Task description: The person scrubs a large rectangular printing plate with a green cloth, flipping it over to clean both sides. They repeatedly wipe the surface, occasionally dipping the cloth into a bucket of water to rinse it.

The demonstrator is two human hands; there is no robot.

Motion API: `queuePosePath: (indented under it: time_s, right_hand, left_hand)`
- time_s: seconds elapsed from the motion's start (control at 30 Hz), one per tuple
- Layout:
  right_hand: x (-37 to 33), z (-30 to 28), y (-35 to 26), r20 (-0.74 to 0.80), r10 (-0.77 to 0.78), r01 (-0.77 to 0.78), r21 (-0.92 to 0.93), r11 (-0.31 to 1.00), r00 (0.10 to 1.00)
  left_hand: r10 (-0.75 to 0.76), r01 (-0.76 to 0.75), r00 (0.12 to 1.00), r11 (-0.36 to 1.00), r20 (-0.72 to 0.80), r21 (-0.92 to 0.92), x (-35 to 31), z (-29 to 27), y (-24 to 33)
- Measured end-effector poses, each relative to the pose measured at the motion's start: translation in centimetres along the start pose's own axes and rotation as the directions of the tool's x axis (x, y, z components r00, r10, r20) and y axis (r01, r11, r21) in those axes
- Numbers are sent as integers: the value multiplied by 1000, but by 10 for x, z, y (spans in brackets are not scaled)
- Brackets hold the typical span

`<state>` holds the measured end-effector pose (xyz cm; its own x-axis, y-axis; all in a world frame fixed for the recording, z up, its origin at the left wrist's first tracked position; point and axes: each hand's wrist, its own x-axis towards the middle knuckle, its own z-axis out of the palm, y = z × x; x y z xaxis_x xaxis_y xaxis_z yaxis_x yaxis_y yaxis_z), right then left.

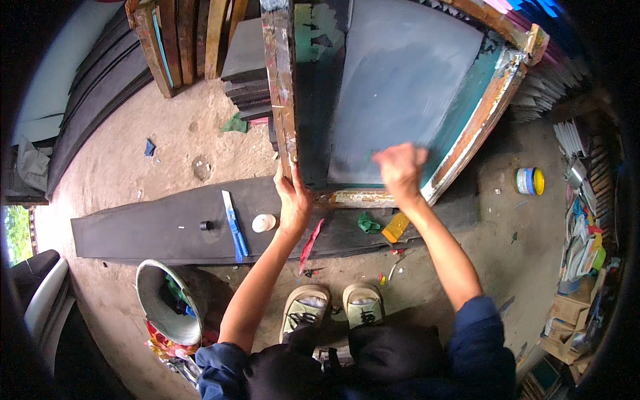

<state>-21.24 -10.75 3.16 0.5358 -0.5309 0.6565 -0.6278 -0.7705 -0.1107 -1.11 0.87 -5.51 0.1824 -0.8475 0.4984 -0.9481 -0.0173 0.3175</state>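
A wooden screen-printing frame, its bars worn and paint-stained, leans in front of me at the upper middle. Its grey-blue mesh has teal and dark borders. My left hand is closed around the frame's near left corner, fingers on the bar. Over the lower right part of the mesh, my right hand is curled and somewhat blurred. A trace of green shows by its fingertips, but what it holds is hidden. Below the frame, a green cloth and a yellow piece lie on a dark sheet.
On the sheet are a blue utility knife, a round white object, a black cap and a red strip. A bucket stands at lower left, a yellow-and-blue tin at right. Wooden frames lean at upper left.
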Motion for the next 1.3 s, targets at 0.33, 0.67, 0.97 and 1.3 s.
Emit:
queuePosePath:
  time_s: [0.33, 0.67, 0.97, 1.3]
  right_hand:
    - [-19, 3, -2, -3, 257, -257, -41, 966, 966]
    - [-53, 20, -2, 260, -128, 147, -56, 988, 957]
    - [-42, 13, -1, 160, -49, 61, -72, 996, 986]
    - [-27, 9, 7, 136, -51, 60, -63, 996, 989]
  left_hand:
    - [-29, 27, 1000, 979, -4, -202, 7, -4, 19]
    - [-12, -6, 996, 979, -84, -206, 15, 0, 20]
    - [-51, 30, 992, 983, -116, -180, 12, 5, 19]
    - [-100, 78, 991, 972, -91, -223, 13, 3, 26]
